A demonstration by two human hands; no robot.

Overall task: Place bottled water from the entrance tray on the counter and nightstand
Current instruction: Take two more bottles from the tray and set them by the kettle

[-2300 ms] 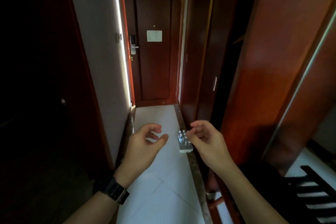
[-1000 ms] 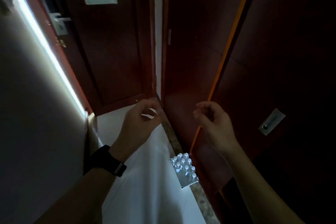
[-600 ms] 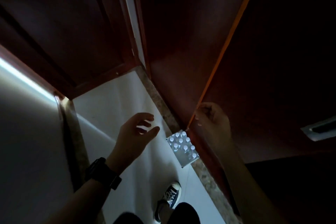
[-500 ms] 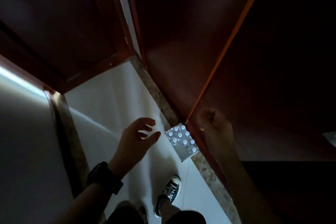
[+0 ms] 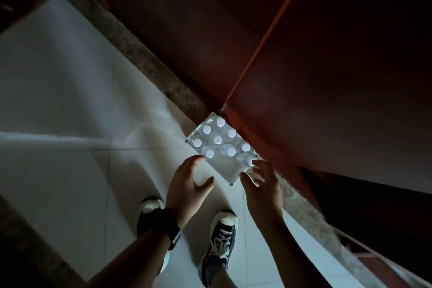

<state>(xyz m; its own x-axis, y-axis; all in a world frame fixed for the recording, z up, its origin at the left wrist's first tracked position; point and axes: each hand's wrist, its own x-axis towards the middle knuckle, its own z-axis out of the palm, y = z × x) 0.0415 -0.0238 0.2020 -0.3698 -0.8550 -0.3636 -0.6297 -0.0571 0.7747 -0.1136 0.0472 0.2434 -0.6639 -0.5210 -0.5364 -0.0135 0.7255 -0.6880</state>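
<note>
A clear square tray [image 5: 225,170] lies on the white tiled floor against the dark wooden wardrobe. Several water bottles [image 5: 217,139] with white caps stand in it, seen from above. My left hand [image 5: 187,182], with a black watch on its wrist, hovers over the tray's near left edge, fingers spread and relaxed, fingertips close to one cap. My right hand [image 5: 263,184] reaches over the tray's near right corner with fingers loosely bent beside a cap; whether it touches a bottle is unclear. Neither hand holds anything.
The red-brown wardrobe panels [image 5: 315,77] rise at the right, with a speckled stone strip [image 5: 149,65] along their base. My two dark sneakers [image 5: 219,241] stand on the white floor [image 5: 70,124] just below the tray. The passage is dim.
I have walked up to the tray and bent over it. My view tilted from the entrance door down to the floor. Both hands dropped to the tray's near edge.
</note>
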